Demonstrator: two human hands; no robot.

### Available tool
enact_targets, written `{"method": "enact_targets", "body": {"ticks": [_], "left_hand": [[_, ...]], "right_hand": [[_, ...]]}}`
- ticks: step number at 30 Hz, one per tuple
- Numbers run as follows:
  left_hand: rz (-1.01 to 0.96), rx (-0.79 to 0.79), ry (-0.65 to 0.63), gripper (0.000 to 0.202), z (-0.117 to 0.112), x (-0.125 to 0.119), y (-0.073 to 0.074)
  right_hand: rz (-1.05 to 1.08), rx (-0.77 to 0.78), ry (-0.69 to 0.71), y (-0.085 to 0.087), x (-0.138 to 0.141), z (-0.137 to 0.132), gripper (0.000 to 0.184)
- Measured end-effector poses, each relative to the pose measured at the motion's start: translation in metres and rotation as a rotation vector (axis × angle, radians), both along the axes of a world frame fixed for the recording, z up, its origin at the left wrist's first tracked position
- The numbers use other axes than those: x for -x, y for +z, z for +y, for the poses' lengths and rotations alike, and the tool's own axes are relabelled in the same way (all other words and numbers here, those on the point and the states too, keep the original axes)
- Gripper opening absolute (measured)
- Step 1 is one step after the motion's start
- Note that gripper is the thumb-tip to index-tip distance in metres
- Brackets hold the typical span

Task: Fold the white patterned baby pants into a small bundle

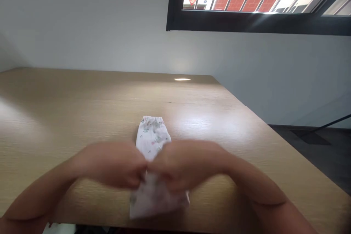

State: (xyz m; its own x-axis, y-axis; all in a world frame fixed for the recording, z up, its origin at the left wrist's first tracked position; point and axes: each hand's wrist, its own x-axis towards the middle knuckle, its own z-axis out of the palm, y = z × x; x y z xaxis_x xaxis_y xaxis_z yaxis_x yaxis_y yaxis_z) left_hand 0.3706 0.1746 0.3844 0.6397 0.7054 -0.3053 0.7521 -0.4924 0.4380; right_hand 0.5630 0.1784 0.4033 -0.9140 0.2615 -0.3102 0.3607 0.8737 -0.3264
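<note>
A small white cloth garment with a gathered elastic edge and little printed figures lies lengthwise on the wooden table. Over its middle, my left hand and my right hand come together, knuckles nearly touching. Both are curled closed and blurred by motion. They cover the centre of the garment, and whatever is between their fingers is hidden. Below the hands the wider end of the garment shows, also somewhat blurred, near the table's front edge.
The table's right edge slants away towards a white wall. A dark-framed barred window is at upper right. Beyond the table on the right are the dark floor and a thin black leg. A white item shows below the front edge.
</note>
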Motion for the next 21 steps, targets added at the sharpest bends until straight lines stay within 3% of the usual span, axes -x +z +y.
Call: {"method": "enact_targets", "body": {"ticks": [2,4,6,8,11,13,15,18,19,21], "left_hand": [[0.059,0.042,-0.104,0.015,0.037,-0.001,0.004],[0.118,-0.015,-0.018,0.021,0.071,0.000,-0.003],[0.160,-0.120,0.151,0.028,0.095,0.003,-0.015],[0.172,-0.250,0.287,0.034,0.109,0.005,-0.028],[0.065,-0.458,0.348,0.040,0.113,0.000,-0.041],[-0.065,-0.529,0.212,0.043,0.105,-0.012,-0.046],[-0.175,-0.504,-0.066,0.042,0.092,-0.029,-0.052],[-0.233,-0.350,-0.461,0.040,0.076,-0.050,-0.067],[-0.236,-0.313,-0.531,0.039,0.075,-0.053,-0.073],[-0.233,-0.335,-0.532,0.038,0.082,-0.055,-0.085]], "right_hand": [[0.090,-0.062,-0.201,-0.003,-0.003,0.038,0.026],[0.225,-0.117,-0.364,-0.017,-0.010,0.077,0.027],[0.377,-0.220,-0.490,-0.035,-0.018,0.106,0.022],[0.512,-0.326,-0.505,-0.052,-0.019,0.119,0.020],[0.563,-0.330,-0.321,-0.071,-0.005,0.111,0.020],[0.480,-0.276,-0.156,-0.086,0.012,0.093,0.023],[0.379,-0.237,-0.045,-0.103,0.029,0.072,0.023],[0.321,-0.207,-0.070,-0.125,0.046,0.045,0.034],[0.324,-0.195,-0.078,-0.129,0.048,0.039,0.038],[0.354,-0.172,-0.013,-0.131,0.050,0.032,0.038]]}}
